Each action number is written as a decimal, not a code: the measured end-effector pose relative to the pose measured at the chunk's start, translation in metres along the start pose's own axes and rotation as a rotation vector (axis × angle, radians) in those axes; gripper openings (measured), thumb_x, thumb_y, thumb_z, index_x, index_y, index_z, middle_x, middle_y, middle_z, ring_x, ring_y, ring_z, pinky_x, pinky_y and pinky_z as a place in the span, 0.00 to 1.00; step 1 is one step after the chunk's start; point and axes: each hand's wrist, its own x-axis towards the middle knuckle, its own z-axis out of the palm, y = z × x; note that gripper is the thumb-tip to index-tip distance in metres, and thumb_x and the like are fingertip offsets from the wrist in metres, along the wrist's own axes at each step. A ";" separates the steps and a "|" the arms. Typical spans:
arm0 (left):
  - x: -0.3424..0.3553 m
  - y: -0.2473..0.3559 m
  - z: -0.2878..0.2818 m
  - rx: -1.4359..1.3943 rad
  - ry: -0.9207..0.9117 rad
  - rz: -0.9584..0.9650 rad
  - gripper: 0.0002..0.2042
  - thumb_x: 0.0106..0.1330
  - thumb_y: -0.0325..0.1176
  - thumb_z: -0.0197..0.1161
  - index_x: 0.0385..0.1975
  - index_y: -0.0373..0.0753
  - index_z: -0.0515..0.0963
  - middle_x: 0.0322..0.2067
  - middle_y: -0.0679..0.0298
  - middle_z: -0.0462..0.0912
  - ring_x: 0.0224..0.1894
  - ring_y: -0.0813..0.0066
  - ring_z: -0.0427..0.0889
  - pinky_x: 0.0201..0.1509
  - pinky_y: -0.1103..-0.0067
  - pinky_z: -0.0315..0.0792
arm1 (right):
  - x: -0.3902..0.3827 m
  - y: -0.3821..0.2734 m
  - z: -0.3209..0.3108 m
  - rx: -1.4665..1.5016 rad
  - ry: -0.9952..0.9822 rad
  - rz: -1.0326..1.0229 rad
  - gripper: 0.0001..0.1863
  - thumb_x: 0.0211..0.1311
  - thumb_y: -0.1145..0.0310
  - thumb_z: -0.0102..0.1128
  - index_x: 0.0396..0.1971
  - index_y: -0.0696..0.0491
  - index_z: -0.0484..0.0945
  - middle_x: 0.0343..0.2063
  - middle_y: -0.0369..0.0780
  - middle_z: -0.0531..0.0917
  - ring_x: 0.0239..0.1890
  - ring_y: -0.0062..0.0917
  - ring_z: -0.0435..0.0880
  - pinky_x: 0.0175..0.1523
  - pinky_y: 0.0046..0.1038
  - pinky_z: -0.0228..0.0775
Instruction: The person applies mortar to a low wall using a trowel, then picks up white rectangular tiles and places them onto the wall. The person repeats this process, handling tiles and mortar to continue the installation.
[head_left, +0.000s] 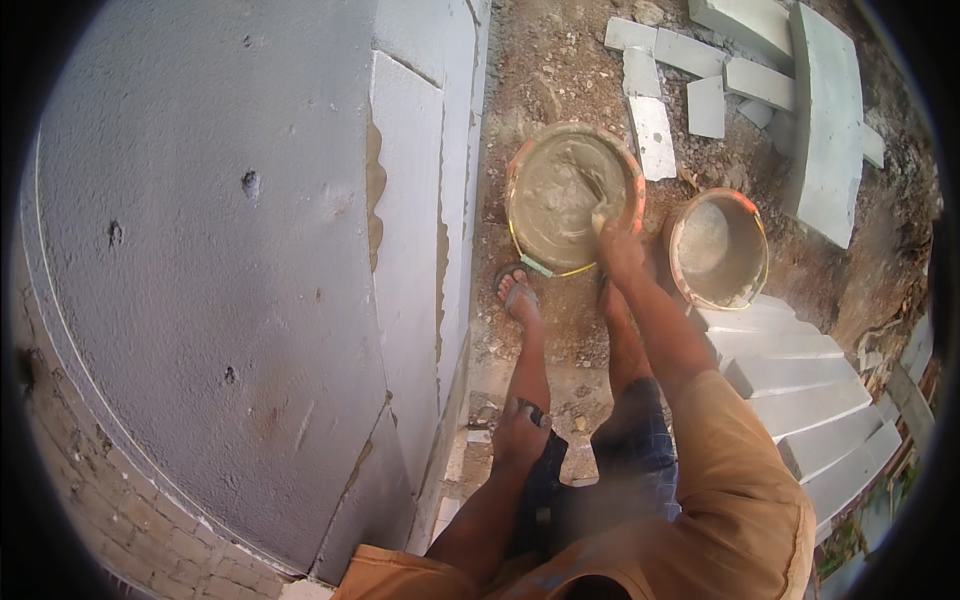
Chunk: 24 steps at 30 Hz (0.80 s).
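Note:
My right hand point(622, 252) is closed round the pale handle of a trowel point(598, 217). The tool reaches into wet grey-brown mortar point(560, 195), which mostly hides its blade. The mortar fills a wide round bucket point(640, 178) with an orange, smeared rim, standing on the ground just beyond my feet. A yellow wire handle with a green grip point(535, 266) hangs at its near side. My left hand point(520, 437) rests on my left knee, away from the bucket; its fingers are too unclear to make out.
A second bucket point(683, 262), mortar-crusted inside, stands to the right. A row of white blocks point(800, 378) lies nearer on the right; cut pieces point(652, 135) and a long block point(828, 120) lie farther off. A grey block wall point(280, 250) with mortar joints fills the left.

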 end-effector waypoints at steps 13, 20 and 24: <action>0.010 0.015 -0.005 0.021 -0.013 0.007 0.22 0.62 0.47 0.64 0.46 0.34 0.81 0.56 0.48 0.73 0.56 0.48 0.78 0.59 0.59 0.74 | -0.001 -0.016 -0.006 -0.121 -0.163 0.092 0.26 0.61 0.61 0.59 0.58 0.56 0.75 0.38 0.54 0.87 0.41 0.46 0.87 0.44 0.45 0.78; 0.008 0.018 -0.006 0.043 -0.043 -0.084 0.23 0.63 0.48 0.64 0.48 0.34 0.80 0.58 0.48 0.72 0.57 0.48 0.77 0.59 0.59 0.75 | -0.053 -0.048 -0.125 0.130 -0.094 0.156 0.18 0.60 0.64 0.58 0.49 0.54 0.83 0.45 0.49 0.87 0.48 0.45 0.86 0.56 0.44 0.75; 0.012 0.026 -0.018 0.076 -0.042 -0.064 0.24 0.62 0.49 0.65 0.48 0.34 0.80 0.58 0.49 0.73 0.54 0.48 0.80 0.58 0.59 0.75 | -0.036 -0.049 -0.066 -0.018 -0.368 0.042 0.19 0.64 0.66 0.54 0.50 0.60 0.81 0.48 0.53 0.85 0.53 0.46 0.84 0.59 0.44 0.74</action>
